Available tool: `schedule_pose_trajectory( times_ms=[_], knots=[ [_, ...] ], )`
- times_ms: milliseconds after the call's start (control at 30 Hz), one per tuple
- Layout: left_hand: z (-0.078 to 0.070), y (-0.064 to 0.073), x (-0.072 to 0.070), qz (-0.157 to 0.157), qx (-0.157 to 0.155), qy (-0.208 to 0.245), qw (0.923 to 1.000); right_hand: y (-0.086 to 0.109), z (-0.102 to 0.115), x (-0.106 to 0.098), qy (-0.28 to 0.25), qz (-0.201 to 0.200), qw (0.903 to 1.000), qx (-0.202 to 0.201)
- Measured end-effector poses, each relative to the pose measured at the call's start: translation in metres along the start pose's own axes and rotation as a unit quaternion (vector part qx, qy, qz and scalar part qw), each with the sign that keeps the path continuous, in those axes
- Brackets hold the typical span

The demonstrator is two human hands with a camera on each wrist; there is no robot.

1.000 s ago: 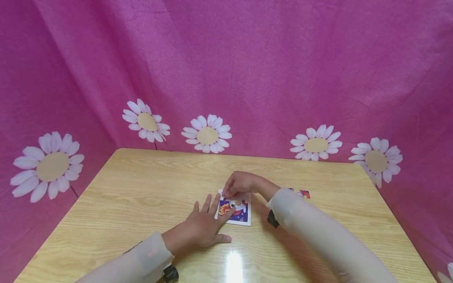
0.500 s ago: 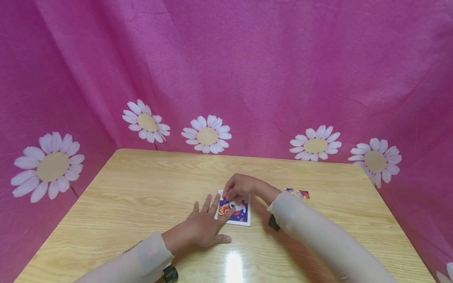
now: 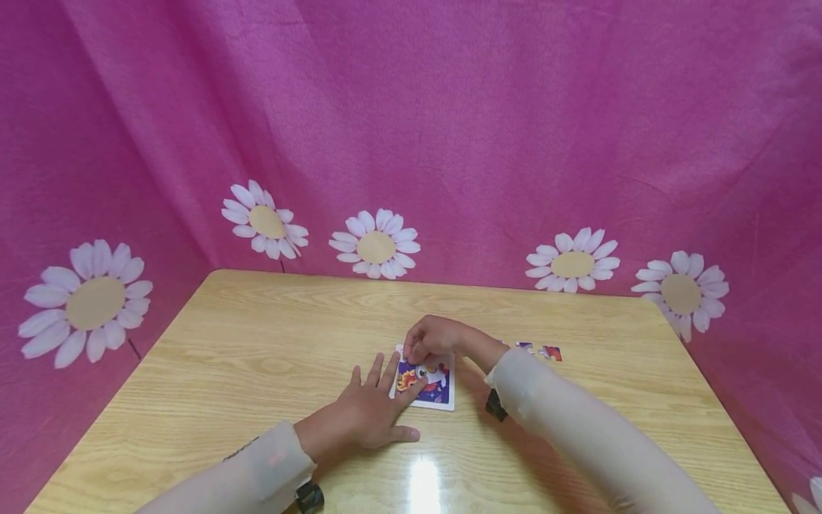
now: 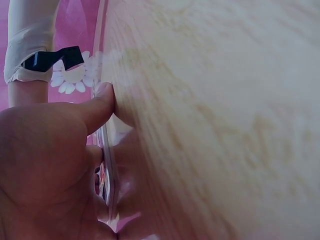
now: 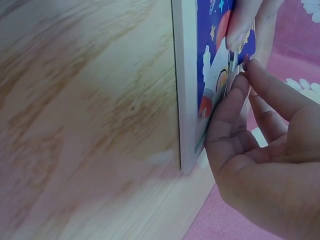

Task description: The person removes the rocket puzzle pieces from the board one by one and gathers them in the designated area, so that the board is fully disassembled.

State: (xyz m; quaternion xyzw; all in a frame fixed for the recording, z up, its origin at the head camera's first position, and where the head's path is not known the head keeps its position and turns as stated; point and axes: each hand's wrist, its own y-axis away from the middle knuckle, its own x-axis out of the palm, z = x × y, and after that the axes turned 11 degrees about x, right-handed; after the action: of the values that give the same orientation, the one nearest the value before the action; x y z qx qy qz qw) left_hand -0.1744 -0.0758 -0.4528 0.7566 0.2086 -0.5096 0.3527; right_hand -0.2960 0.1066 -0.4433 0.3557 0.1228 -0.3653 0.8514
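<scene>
A small jigsaw puzzle point(image 3: 439, 395) with a white frame and a purple space picture lies on the table. My left hand point(image 3: 374, 414) rests on its left side with fingers spread straight; the little finger side crosses the picture. Over the puzzle's far left part, my right hand point(image 3: 438, 338) bends down, thumb and forefinger pinching a small puzzle piece point(image 5: 245, 63), mostly hidden by the fingertips. The right wrist view shows the piece close against the picture, beside a finger of the left hand. In the left wrist view, the puzzle's edge point(image 4: 111, 192) appears side-on past the palm.
Loose puzzle pieces lie right of the puzzle, beyond the right forearm: a red and purple one point(image 3: 552, 353) and a purple and white one point(image 3: 525, 347). The wooden table point(image 3: 282, 335) meets a pink curtain point(image 3: 449, 143) with daisies at the back and sides.
Over the last second my right hand has shifted slightly down toward me, uncovering more of the loose pieces. It barely moves in the last half second; the left hand stays still.
</scene>
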Motion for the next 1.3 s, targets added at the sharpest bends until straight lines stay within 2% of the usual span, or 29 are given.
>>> schedule_pose_trajectory(
  times_ms=[833, 1033, 1300],
  knots=[
    [0.0006, -0.0006, 0.0008, -0.003, 0.003, -0.013, 0.9999, 0.0064, 0.0063, 0.0022, 0.016, -0.019, 0.9996, -0.012],
    [0.0012, -0.0007, 0.0022, -0.003, 0.001, -0.013, 0.9999, 0.0056, 0.004, 0.0009, 0.005, -0.014, 0.9999, 0.0],
    [0.0009, -0.0009, 0.0028, -0.003, 0.001, -0.017, 0.9999, 0.0046, 0.0003, -0.0019, -0.012, -0.011, 0.9998, -0.009]
  ],
)
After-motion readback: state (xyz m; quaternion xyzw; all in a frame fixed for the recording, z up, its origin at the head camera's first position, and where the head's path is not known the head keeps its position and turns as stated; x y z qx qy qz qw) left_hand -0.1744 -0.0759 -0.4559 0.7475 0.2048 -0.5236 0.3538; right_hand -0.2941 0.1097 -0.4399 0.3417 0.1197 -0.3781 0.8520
